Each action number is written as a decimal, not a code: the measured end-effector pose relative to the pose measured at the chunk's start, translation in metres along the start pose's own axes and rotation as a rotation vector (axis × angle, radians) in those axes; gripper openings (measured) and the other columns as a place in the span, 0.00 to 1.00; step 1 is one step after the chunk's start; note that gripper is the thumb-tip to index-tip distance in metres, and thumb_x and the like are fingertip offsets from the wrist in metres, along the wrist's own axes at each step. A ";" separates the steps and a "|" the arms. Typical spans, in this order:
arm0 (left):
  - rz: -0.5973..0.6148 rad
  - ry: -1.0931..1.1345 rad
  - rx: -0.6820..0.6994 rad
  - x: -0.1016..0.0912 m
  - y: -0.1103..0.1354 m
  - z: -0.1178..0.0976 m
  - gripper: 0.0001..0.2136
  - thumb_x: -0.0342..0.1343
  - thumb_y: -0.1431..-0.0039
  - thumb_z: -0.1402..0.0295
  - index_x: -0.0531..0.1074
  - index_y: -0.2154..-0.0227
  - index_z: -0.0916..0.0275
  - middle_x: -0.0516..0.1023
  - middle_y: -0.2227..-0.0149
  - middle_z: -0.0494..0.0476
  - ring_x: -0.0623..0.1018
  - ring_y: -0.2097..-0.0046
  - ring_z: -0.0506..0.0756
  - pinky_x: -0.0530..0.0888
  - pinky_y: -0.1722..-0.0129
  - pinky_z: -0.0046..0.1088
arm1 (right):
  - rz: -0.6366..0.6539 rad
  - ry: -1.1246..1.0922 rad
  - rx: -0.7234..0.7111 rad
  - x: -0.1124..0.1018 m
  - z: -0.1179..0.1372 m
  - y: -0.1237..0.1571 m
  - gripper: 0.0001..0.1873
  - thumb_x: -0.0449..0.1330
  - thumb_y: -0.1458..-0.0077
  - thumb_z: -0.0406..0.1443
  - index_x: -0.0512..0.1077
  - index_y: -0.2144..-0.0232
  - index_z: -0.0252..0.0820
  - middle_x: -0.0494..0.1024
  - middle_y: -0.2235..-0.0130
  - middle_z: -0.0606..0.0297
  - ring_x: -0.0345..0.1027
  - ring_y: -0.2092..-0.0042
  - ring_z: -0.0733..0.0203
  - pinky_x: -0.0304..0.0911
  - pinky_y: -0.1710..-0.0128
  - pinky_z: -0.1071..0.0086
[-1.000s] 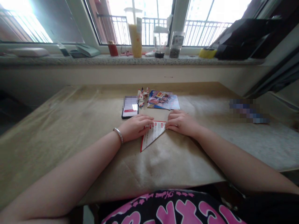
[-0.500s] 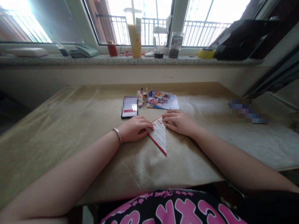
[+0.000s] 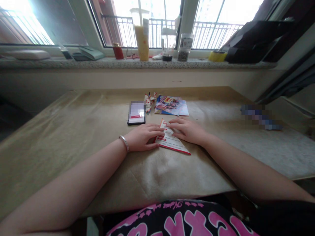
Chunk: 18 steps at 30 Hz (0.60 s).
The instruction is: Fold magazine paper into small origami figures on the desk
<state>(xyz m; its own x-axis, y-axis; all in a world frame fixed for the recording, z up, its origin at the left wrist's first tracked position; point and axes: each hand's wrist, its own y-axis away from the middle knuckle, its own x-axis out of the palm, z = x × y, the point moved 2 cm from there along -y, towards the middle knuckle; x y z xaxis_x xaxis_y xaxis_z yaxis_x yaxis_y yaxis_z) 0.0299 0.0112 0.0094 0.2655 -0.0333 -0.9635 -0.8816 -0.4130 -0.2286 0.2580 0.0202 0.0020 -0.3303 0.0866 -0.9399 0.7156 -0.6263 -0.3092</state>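
A white paper sheet folded into a triangle (image 3: pixel 172 143), with red edges and printed lines, lies on the table in front of me. Its long point aims to the lower right. My left hand (image 3: pixel 142 137), with a silver bracelet at the wrist, holds the paper's left side, fingers over the top and thumb at the lower left corner. Stretched fingers of my right hand (image 3: pixel 188 130) rest at the paper's upper right edge, slightly spread. What lies beneath the fingertips is hidden.
Beyond my hands lie a phone (image 3: pixel 136 113), folded paper pieces (image 3: pixel 149 102) and a stack of colourful printed sheets (image 3: pixel 169 105). A blurred item (image 3: pixel 261 117) is at the table's right. Cups, jars and a black bag (image 3: pixel 251 41) line the windowsill (image 3: pixel 118 64).
The folded paper has turned counterclockwise, its long point swinging from near me toward the right. Both hands have shifted only slightly, and the right fingers have moved a little left.
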 end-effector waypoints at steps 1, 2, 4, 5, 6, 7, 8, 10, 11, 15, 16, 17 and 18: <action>-0.016 -0.022 -0.012 0.000 0.000 0.000 0.19 0.51 0.41 0.58 0.67 0.48 0.59 0.71 0.47 0.60 0.69 0.45 0.59 0.67 0.46 0.40 | -0.003 -0.020 -0.009 -0.002 0.002 0.000 0.19 0.55 0.43 0.41 0.71 0.50 0.45 0.74 0.50 0.57 0.65 0.50 0.54 0.62 0.49 0.58; -0.030 -0.046 -0.029 -0.001 0.000 0.000 0.19 0.51 0.41 0.57 0.68 0.49 0.59 0.72 0.48 0.60 0.70 0.46 0.59 0.68 0.47 0.40 | -0.003 -0.041 -0.016 -0.004 0.003 -0.001 0.17 0.55 0.43 0.41 0.72 0.52 0.44 0.76 0.54 0.58 0.67 0.52 0.55 0.63 0.51 0.60; -0.049 -0.090 -0.069 -0.002 -0.001 -0.001 0.19 0.50 0.41 0.56 0.69 0.51 0.61 0.73 0.51 0.61 0.71 0.49 0.59 0.68 0.49 0.40 | 0.005 -0.080 -0.033 -0.006 0.006 0.000 0.15 0.56 0.43 0.41 0.74 0.56 0.42 0.77 0.57 0.58 0.68 0.55 0.57 0.64 0.54 0.62; -0.051 -0.107 -0.087 -0.002 -0.001 -0.001 0.20 0.50 0.41 0.55 0.70 0.51 0.61 0.74 0.52 0.61 0.72 0.50 0.59 0.69 0.49 0.40 | 0.008 -0.091 -0.039 -0.007 0.006 0.000 0.15 0.56 0.44 0.41 0.74 0.57 0.42 0.77 0.58 0.58 0.68 0.56 0.57 0.64 0.55 0.63; -0.052 -0.122 -0.103 -0.002 -0.001 -0.001 0.20 0.50 0.41 0.55 0.70 0.52 0.61 0.74 0.53 0.61 0.72 0.51 0.60 0.69 0.50 0.41 | 0.011 -0.097 -0.048 -0.008 0.007 0.000 0.15 0.57 0.45 0.42 0.75 0.57 0.42 0.77 0.59 0.58 0.68 0.57 0.57 0.64 0.55 0.63; -0.053 -0.136 -0.117 -0.003 -0.001 -0.001 0.20 0.49 0.41 0.54 0.70 0.51 0.62 0.75 0.54 0.62 0.72 0.51 0.60 0.68 0.50 0.41 | 0.014 -0.099 -0.058 -0.008 0.007 0.000 0.16 0.58 0.46 0.43 0.75 0.58 0.42 0.78 0.59 0.58 0.68 0.57 0.57 0.64 0.56 0.63; -0.054 -0.148 -0.129 -0.003 -0.001 -0.002 0.21 0.49 0.41 0.54 0.70 0.51 0.62 0.75 0.54 0.62 0.72 0.52 0.60 0.68 0.50 0.42 | 0.015 -0.099 -0.070 -0.008 0.007 0.000 0.17 0.58 0.46 0.44 0.75 0.58 0.42 0.77 0.59 0.58 0.68 0.57 0.57 0.64 0.56 0.63; -0.054 -0.162 -0.149 -0.003 -0.001 -0.002 0.21 0.49 0.41 0.54 0.69 0.51 0.62 0.74 0.54 0.62 0.72 0.52 0.61 0.68 0.50 0.42 | 0.017 -0.095 -0.094 -0.008 0.008 0.000 0.19 0.59 0.47 0.46 0.75 0.58 0.42 0.77 0.59 0.58 0.68 0.57 0.57 0.63 0.57 0.63; -0.047 -0.162 -0.155 -0.003 -0.001 -0.002 0.21 0.50 0.41 0.54 0.69 0.50 0.62 0.74 0.54 0.62 0.72 0.52 0.61 0.68 0.50 0.42 | 0.018 -0.092 -0.103 -0.007 0.008 0.000 0.20 0.59 0.47 0.47 0.75 0.57 0.42 0.77 0.59 0.57 0.68 0.57 0.56 0.63 0.57 0.62; -0.008 -0.120 -0.156 -0.003 0.000 -0.002 0.22 0.50 0.41 0.54 0.67 0.48 0.60 0.72 0.52 0.62 0.71 0.51 0.60 0.68 0.50 0.39 | 0.037 -0.071 -0.115 -0.006 0.010 0.000 0.22 0.59 0.49 0.47 0.74 0.56 0.42 0.76 0.57 0.57 0.67 0.56 0.55 0.63 0.56 0.61; -0.002 -0.109 -0.152 -0.003 0.000 -0.002 0.23 0.50 0.42 0.54 0.66 0.47 0.60 0.71 0.51 0.61 0.71 0.51 0.60 0.68 0.50 0.39 | 0.044 -0.069 -0.116 -0.006 0.010 0.000 0.22 0.60 0.49 0.47 0.74 0.55 0.42 0.76 0.57 0.57 0.67 0.56 0.55 0.63 0.56 0.61; 0.003 -0.102 -0.149 -0.003 0.000 -0.002 0.23 0.51 0.42 0.55 0.66 0.47 0.60 0.70 0.50 0.61 0.70 0.51 0.60 0.68 0.50 0.38 | 0.050 -0.068 -0.116 -0.007 0.011 0.001 0.22 0.60 0.49 0.47 0.74 0.55 0.42 0.76 0.57 0.57 0.67 0.56 0.55 0.63 0.56 0.61; 0.008 -0.098 -0.145 -0.003 0.000 -0.002 0.23 0.52 0.43 0.55 0.65 0.46 0.59 0.70 0.50 0.61 0.70 0.51 0.59 0.69 0.51 0.38 | 0.055 -0.068 -0.117 -0.007 0.011 0.001 0.22 0.60 0.49 0.47 0.73 0.55 0.42 0.76 0.57 0.57 0.67 0.56 0.55 0.63 0.56 0.61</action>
<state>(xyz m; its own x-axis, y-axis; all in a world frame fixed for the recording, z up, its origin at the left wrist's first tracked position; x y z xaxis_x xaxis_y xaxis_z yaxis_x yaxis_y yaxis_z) 0.0295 0.0091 0.0126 0.2134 0.0489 -0.9757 -0.8160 -0.5402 -0.2056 0.2539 0.0107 0.0099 -0.3267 -0.0002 -0.9451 0.7990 -0.5342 -0.2761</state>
